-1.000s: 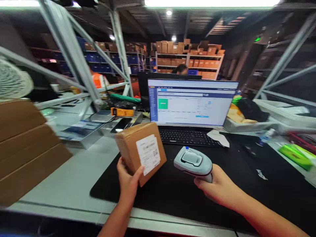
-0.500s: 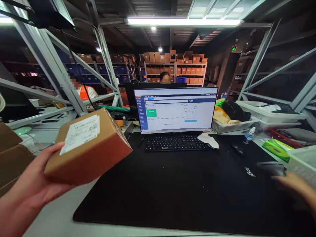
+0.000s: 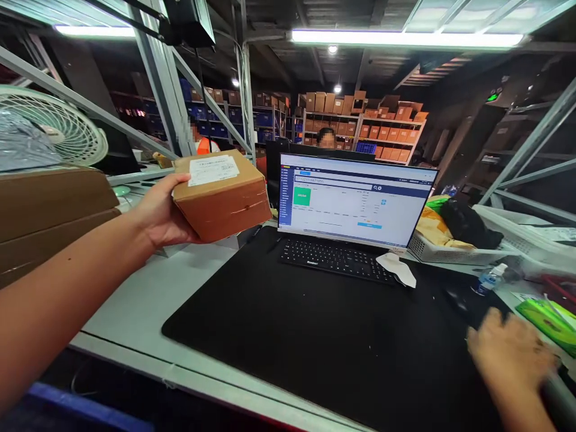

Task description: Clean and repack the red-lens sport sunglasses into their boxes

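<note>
My left hand [image 3: 164, 210] grips a taped brown cardboard parcel [image 3: 220, 195] from below and holds it up at the left of the monitor. A white shipping label [image 3: 212, 170] faces upward on the parcel. My right hand [image 3: 510, 354] is blurred by motion, with nothing visible in it. It hovers above the right end of a black desk mat [image 3: 288, 336], near a dark computer mouse [image 3: 456, 300]. The handheld barcode scanner is not clearly visible.
A monitor [image 3: 355, 198] showing a web form stands behind a black keyboard [image 3: 335, 261]. Flat cardboard boxes [image 3: 45, 210] and a fan [image 3: 54, 126] are at the left. A white basket [image 3: 450, 249] and water bottle [image 3: 489, 279] are at the right. Co-workers and shelving are behind.
The parcel has moved from above the mat to the left, then up, and has turned its label upward. My right hand no longer holds the scanner and has moved right.
</note>
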`<state>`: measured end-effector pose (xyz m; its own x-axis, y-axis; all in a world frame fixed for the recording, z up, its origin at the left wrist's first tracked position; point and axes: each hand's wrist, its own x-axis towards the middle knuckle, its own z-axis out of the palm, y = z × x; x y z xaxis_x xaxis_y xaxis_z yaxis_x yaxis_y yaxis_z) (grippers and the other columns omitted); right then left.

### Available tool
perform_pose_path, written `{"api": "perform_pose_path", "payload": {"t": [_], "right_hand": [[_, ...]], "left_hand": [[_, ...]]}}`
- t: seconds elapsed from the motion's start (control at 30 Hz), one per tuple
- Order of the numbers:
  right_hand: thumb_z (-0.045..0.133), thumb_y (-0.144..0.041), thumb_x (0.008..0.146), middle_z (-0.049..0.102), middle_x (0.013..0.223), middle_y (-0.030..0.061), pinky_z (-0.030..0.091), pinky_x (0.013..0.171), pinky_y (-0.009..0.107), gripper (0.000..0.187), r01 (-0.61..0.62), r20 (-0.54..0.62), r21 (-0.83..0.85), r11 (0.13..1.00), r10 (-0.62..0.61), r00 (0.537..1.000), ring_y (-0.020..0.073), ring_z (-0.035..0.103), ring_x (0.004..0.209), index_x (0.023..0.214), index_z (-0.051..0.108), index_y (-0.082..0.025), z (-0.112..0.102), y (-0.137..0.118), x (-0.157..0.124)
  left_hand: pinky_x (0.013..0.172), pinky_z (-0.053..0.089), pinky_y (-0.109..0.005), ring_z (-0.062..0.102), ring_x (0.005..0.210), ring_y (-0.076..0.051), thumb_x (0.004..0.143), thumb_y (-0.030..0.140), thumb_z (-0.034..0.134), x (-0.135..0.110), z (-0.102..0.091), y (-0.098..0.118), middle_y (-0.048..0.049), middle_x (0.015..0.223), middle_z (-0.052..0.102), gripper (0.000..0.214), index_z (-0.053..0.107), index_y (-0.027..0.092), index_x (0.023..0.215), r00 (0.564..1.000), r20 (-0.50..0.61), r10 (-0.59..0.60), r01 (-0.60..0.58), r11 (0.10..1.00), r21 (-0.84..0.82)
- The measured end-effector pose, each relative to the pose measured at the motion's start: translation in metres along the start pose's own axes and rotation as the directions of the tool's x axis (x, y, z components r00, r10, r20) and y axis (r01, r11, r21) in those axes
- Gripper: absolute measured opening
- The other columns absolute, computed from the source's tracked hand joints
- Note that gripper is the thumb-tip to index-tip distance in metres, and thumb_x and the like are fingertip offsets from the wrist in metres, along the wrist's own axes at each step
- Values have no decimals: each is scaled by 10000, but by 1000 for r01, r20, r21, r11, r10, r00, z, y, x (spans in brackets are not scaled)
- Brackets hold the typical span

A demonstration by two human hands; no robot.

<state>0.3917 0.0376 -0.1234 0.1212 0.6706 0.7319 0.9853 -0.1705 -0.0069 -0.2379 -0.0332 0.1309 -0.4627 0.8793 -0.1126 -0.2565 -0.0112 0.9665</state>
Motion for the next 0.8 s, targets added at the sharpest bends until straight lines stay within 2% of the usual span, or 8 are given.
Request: {"api": "perform_pose_path", "payload": {"t": [0.07,0.13,0.23,0.33,0.4,0.5,0.6,0.8], "right_hand": [[415,-383,911,592,1159,290,473,821,595,449,164,126,134,977,-181,975,431,583,1103,1244,617,-159,-1,-56,7],[448,-364,930,623,1193,223,502,918,484,419,282,218,314,907,-358,908,338,613,1089,1234,623,-134,9,-109,16],[505,-362,940,599,1296,176,452,1031,399,432,337,249,372,865,-442,861,286,562,1204,1289,605,-127,38,-173,27],[522,-414,956,553,1376,163,392,1090,418,465,347,252,397,849,-465,849,292,495,1289,1338,589,-157,62,-215,39],[507,-456,967,544,1391,168,367,1102,460,447,334,254,403,852,-455,854,319,467,1313,1276,637,-160,71,-235,48],[464,-492,982,520,1409,220,326,1106,536,470,323,247,417,850,-448,859,377,412,1352,1121,699,-110,74,-264,58],[431,-467,998,484,1434,256,331,1093,538,495,361,215,466,808,-499,839,368,437,1331,1224,639,-78,70,-307,58],[529,-369,954,544,1398,197,353,1108,472,419,509,133,591,626,-698,704,319,490,1288,1295,606,-137,55,-420,18]], "left_hand": [[961,406,-770,679,803,-255,731,442,627,-2,3,-3,-45,1160,710,478,675,371,1201,1000,-16,11,-11,999,30],[965,404,-772,679,841,-267,734,444,616,-4,5,-7,-34,1247,689,512,660,379,1239,1000,-8,10,-9,998,54],[940,433,-768,686,879,-279,755,417,580,-8,6,-9,-11,1333,653,538,633,394,1290,1000,12,15,-15,997,74],[914,453,-768,689,873,-277,777,409,564,-13,1,-8,2,1369,632,541,615,406,1315,999,-27,28,-25,993,118],[881,503,-733,690,884,-276,785,412,567,-13,-5,-6,2,1381,625,540,610,399,1323,998,-40,38,-33,991,130],[807,603,-585,688,972,-279,781,409,599,-12,-16,-6,-12,1383,623,549,613,367,1328,999,-6,38,-37,996,82],[739,628,-478,675,1033,-286,764,442,643,-10,-24,-7,-33,1378,627,563,627,340,1318,1000,18,2,-3,1000,27],[575,603,-438,686,788,-252,706,491,693,-10,-33,-11,-52,1182,716,544,675,356,1233,995,-49,-85,83,996,-36]]}}
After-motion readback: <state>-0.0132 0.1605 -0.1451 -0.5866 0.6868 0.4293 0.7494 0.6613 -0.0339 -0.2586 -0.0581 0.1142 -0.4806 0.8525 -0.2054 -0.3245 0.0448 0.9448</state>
